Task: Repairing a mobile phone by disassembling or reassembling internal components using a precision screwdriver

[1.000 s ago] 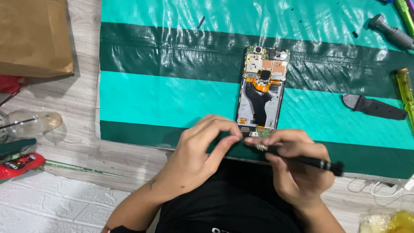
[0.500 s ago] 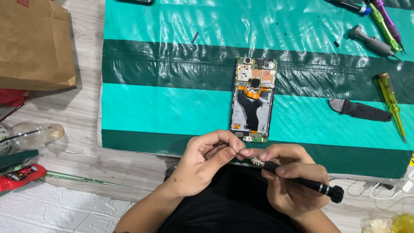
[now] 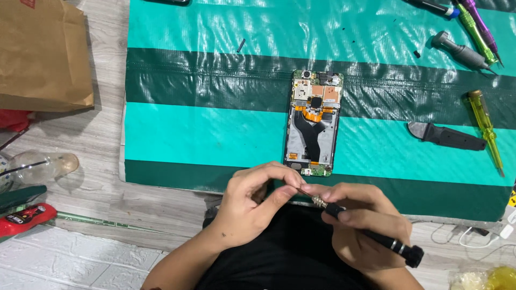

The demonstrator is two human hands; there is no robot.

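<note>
An opened phone [image 3: 314, 122] with its back cover off lies on a teal and dark green striped mat [image 3: 215, 134], circuit board and orange flex cables showing. Just below the phone's near end, my right hand [image 3: 365, 228] grips a thin black precision screwdriver [image 3: 371, 233], its tip pointing left. My left hand [image 3: 252, 201] pinches at the screwdriver's tip with thumb and fingers; whatever is between them is too small to see. Both hands hover over my lap, near the mat's front edge.
A yellow screwdriver [image 3: 485, 129], a dark pry tool [image 3: 446, 137] and several more drivers [image 3: 467, 27] lie at the right. A brown paper bag [image 3: 43, 53] sits at the left, with a clear bottle [image 3: 37, 166] and red tool [image 3: 24, 217] on the wooden floor.
Both hands have drawn back from the phone's bottom edge toward my body, with the screwdriver tip lifted off the phone and my left fingers pinched at it. The view shifted a little.
</note>
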